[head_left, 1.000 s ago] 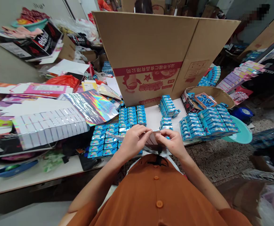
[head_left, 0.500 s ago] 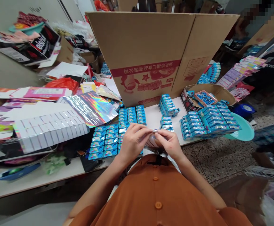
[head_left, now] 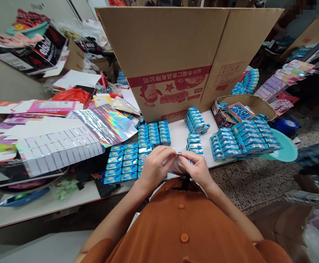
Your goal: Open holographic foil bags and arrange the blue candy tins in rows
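Observation:
My left hand point(head_left: 156, 165) and my right hand point(head_left: 196, 166) meet in front of my chest, fingers pinched on the top edge of a clear plastic bag point(head_left: 178, 165). Something small and light shows between the fingertips, too small to make out. Just beyond and left of my left hand, rows of blue packs point(head_left: 129, 162) lie on the table; my left hand covers part of them. A short stack of blue boxes point(head_left: 194, 142) stands right behind my right hand.
A tall cardboard panel point(head_left: 170, 40) stands behind the packs. Right of it are blue box stacks point(head_left: 247, 138), an open carton point(head_left: 260, 106) and a turquoise basin point(head_left: 289, 148). At left lie a shiny holographic sheet point(head_left: 107, 124) and white boxes point(head_left: 61, 149).
Both hands keep hold of the bag, with their fingertips shifted slightly. The small light piece between them shows more clearly. The view has tilted a little.

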A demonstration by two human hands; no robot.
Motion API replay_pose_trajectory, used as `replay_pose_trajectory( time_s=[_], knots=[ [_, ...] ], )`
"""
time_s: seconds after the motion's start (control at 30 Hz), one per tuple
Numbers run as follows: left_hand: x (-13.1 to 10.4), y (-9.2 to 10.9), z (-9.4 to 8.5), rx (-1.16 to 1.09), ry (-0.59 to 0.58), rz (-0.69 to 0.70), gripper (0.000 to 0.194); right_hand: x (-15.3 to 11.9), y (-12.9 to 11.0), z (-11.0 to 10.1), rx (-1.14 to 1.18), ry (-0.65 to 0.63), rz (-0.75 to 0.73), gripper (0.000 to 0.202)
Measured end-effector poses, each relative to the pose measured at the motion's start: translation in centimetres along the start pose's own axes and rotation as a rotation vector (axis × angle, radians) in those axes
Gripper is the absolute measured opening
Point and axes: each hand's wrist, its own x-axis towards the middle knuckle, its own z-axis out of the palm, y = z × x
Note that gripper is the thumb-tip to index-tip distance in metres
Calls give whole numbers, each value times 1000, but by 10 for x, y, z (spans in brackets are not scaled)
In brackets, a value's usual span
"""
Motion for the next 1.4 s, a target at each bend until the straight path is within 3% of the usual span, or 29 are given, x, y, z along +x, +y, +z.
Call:
replay_pose_trajectory(
  time_s=[0.2, 0.37, 0.63, 0.9, 1.13, 1.4],
  knots=[
    [-6, 5, 7, -36, -4, 42, 9, -1, -1, -3, -10, 23, 97, 33],
    [-6, 10, 9, -18, 25, 73, 11, -1, 3, -5, -24, 52, 81, 40],
    [-9, 10, 13, 8, 63, 85, 11, -1, 3, -2, -6, 81, 33, 42],
    [-8, 10, 17, -48, 69, 81, 11, -2, 7, 0, 87, 135, 79, 39],
    [-9, 6, 20, -15, 80, 62, 20, 0, 7, 0, 89, 119, 67, 37],
    [-8, 5, 22, -38, 123, 50, 16, 1, 5, -1, 100, 114, 69, 39]
  ],
)
